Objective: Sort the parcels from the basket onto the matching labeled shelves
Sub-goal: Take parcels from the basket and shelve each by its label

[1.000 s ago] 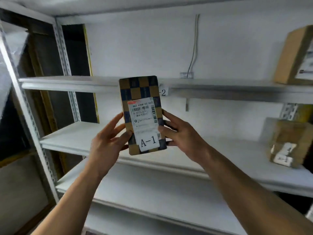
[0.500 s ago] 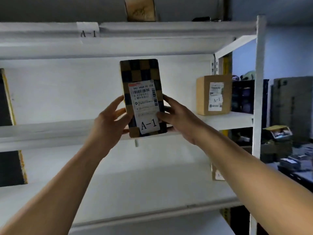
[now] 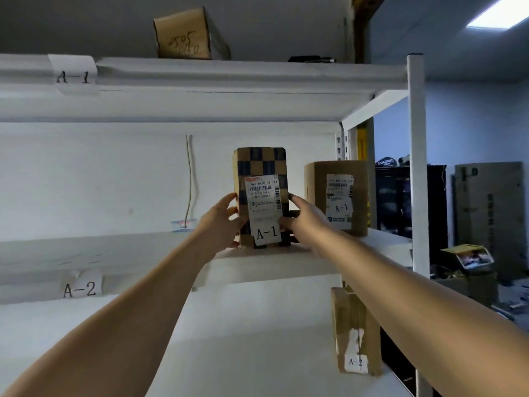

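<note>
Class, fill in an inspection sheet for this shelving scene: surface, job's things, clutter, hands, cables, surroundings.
Surface: white shelf; A-1 tag on the edge above it, A-2 tag on its own edge.
Job's things: checkered parcel marked A-1, upright on that shelf beside brown A-1 box; A-2 parcel below.
Clutter: cardboard box on top shelf.
Hands: left hand and right hand grip the checkered parcel's sides.
Cables: white cable down the back wall.
Surroundings: dark storage right.

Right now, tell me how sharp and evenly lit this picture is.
Head view: checkered parcel and its A-1 sticker read clearly; the shelf's A-1 tag is soft; ceiling light glares top right; shelf edges bow from wide-angle distortion.
</note>
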